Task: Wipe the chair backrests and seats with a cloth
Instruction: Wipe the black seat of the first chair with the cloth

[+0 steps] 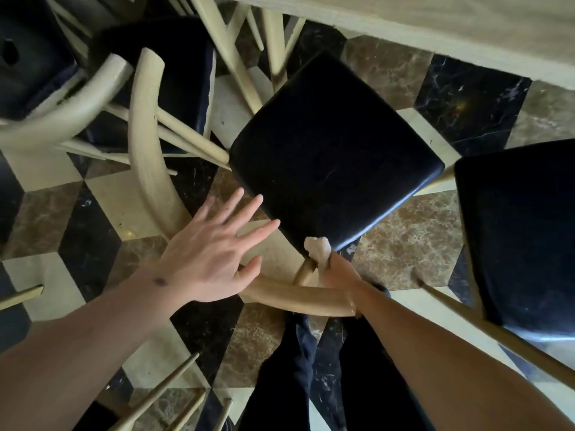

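With the left hand (207, 262) spread open and empty, the right hand (337, 272), fingers clutching the cloth (318, 247), should press firmly along the black seat (333, 150) edge and curved backrest (298, 295).

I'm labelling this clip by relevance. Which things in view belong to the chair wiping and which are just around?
Belongs to the job:
cloth, held in the right hand
black seat
curved wooden backrest
left hand, open over the backrest

Just around:
table edge
marble floor

Dining room: chairs (336, 150), table (435, 29), marble floor (413, 237)
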`<state>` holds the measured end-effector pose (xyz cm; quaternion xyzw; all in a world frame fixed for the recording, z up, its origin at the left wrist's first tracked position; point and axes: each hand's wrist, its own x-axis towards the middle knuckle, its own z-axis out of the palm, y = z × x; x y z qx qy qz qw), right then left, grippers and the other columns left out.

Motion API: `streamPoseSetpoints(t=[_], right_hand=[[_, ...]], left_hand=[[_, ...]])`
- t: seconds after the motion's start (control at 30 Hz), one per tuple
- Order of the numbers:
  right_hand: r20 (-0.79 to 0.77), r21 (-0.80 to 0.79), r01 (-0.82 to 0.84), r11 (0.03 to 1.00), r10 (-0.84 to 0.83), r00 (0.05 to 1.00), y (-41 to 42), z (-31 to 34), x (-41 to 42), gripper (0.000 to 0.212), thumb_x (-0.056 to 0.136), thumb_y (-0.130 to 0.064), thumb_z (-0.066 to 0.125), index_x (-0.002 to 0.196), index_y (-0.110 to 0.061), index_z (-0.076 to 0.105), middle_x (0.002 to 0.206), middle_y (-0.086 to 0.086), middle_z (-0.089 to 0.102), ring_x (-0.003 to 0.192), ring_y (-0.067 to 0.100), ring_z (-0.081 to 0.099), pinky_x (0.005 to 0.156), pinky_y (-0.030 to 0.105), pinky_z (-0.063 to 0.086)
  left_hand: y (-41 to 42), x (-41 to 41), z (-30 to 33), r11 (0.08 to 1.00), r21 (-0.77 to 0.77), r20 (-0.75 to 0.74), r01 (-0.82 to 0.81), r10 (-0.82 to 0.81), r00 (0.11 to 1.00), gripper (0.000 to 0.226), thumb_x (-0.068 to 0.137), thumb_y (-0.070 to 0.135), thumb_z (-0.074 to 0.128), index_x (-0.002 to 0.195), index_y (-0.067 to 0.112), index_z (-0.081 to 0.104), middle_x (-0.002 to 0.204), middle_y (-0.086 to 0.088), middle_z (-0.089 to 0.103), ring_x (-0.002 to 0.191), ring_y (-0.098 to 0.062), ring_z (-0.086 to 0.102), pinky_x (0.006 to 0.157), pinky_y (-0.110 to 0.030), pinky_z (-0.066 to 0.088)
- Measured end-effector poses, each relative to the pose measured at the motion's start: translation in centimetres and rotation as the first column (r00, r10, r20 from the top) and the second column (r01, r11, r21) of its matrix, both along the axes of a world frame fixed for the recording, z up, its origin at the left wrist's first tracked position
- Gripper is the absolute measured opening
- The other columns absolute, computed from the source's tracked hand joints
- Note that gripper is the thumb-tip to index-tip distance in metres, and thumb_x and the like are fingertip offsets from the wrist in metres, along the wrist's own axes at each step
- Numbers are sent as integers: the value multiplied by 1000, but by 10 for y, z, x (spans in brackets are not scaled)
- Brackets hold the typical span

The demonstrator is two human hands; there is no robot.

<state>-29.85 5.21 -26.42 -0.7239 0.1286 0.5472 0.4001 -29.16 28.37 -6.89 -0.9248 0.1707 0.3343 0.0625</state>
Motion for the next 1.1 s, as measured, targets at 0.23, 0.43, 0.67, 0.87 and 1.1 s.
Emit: streamPoseSetpoints(t=[0.23, 0.43, 0.67, 0.87, 1.1], right_hand=[[-532, 329, 775, 540, -572, 624, -29, 6, 59, 43, 85, 4, 69, 127, -3, 61, 122, 23, 73, 113, 38, 71, 89, 49, 61], [-224, 273, 814, 513, -789, 572, -2, -14, 136, 26, 87, -2, 70, 107, -18, 77, 92, 7, 81, 86, 22, 79, 67, 38, 63], [81, 284, 847, 450, -891, 446, 34, -7, 205, 27, 64, -4, 49, 86, -5, 63, 96, 10, 74, 94, 28, 72, 71, 47, 54], [178, 254, 955, 151, -978, 107, 89, -8, 271, 44, 65, -14, 50, 105, -7, 69, 91, 12, 74, 83, 24, 71, 74, 44, 60], [919, -56, 688, 724, -233, 320, 117, -45, 333, 33, 68, 12, 50, 95, 1, 66, 102, 18, 68, 108, 40, 57, 109, 48, 42]], left_hand=[[2, 15, -10, 983, -4, -288, -185, 176, 941, 73, 92, 72, 21, 150, 57, -21, 164, 9, -31, 152, -23, -28, 123, -51, 0], [29, 146, -59, 998, 33, -401, -60, 68, 914, 75, 99, 56, 40, 157, 51, -5, 169, 9, -21, 155, -21, -22, 125, -54, 6], [57, 268, -164, 942, 152, -507, 298, -184, 842, 86, 92, 31, 42, 156, 51, -11, 167, 0, -29, 156, -37, -12, 122, -61, 16], [61, 300, -222, 899, 9, -470, 438, -383, 795, 83, 97, 38, 41, 157, 44, -17, 164, 5, -34, 155, -23, -20, 125, -55, 9], [94, 325, -243, 812, -100, -390, 575, -563, 729, 76, 99, 29, 40, 162, 40, -1, 167, 14, -25, 155, -12, -19, 126, -50, 8]])
